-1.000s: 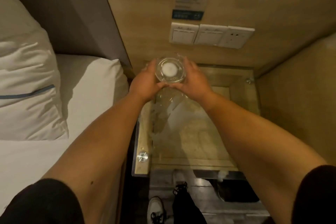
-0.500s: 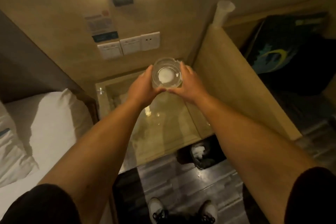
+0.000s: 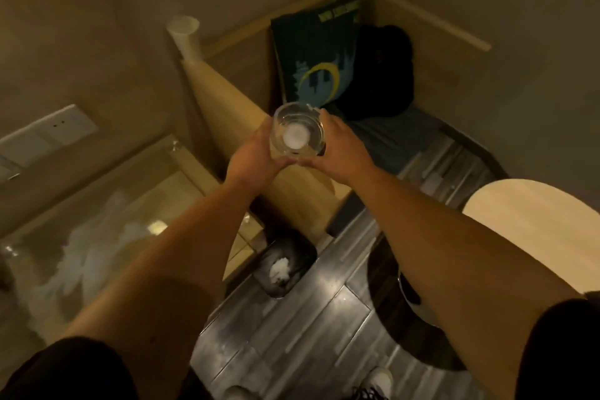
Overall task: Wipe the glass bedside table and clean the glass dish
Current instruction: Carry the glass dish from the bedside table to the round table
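The left hand (image 3: 256, 153) and right hand (image 3: 337, 146) cup the glass dish (image 3: 297, 135) from either side, fingers curled round its wall, and hold it in the air over the wooden partition (image 3: 259, 127). A white wad (image 3: 294, 137) lies in the dish. The glass tabletop (image 3: 97, 230), smeared white, sits well off to the lower left; a dark bin (image 3: 285, 266) stands on the floor below. Risk: smooth glass may slip from the two-sided grip and break on the floor. Compared with the frame half a second before, the dish has travelled right, off the tabletop, with the view swung toward the bench.
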The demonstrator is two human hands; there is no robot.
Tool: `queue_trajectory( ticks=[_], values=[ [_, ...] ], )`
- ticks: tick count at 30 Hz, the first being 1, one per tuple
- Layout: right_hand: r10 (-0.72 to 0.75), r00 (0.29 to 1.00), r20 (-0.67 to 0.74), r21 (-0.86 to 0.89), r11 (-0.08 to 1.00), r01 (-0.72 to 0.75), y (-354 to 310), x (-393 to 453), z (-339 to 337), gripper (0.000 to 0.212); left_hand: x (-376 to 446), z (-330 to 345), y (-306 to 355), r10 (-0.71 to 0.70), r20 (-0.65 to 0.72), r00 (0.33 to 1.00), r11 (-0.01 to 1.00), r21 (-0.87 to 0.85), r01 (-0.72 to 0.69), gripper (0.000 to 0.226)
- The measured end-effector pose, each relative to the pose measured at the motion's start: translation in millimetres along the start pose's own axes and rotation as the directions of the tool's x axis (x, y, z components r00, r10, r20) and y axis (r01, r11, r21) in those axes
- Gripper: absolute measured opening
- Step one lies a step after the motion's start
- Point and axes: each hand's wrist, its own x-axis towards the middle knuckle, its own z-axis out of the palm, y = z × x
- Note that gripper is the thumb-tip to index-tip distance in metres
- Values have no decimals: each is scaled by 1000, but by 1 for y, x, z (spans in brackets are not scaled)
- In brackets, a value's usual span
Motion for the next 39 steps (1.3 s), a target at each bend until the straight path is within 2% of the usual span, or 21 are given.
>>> queue_trajectory(
  ticks=[5, 10, 15, 22, 25, 29, 33, 39],
  values=[
    [112, 991, -67, 11, 994, -111, 99, -36, -64, 119, 23, 83, 87, 172, 71, 983, 984, -52, -168, 71],
    [213, 966, -144, 1, 977, -215, 203, -83, -115, 114, 42, 176, 166, 271, 188, 944, 962, -76, -261, 75],
    [303, 930, -209, -24, 949, -315, 293, -130, -153, 112, 49, 268, 229, 310, 283, 907, 950, -113, -290, 69],
    [464, 847, -260, 34, 881, -472, 400, -201, -188, 108, 45, 388, 302, 374, 397, 838, 927, -121, -356, 75],
    [524, 808, -267, 78, 848, -524, 437, -232, -195, 108, 37, 432, 325, 393, 459, 797, 916, -118, -383, 72],
    [581, 749, -318, 119, 809, -576, 472, -265, -189, 108, 28, 480, 343, 429, 503, 750, 892, -106, -439, 82],
    [633, 697, -337, 157, 768, -621, 492, -287, -172, 108, 19, 511, 346, 464, 529, 711, 859, -71, -507, 86],
    [738, 595, -318, 241, 670, -703, 510, -313, -137, 112, 9, 547, 334, 515, 596, 616, 802, -83, -591, 84]
  ],
)
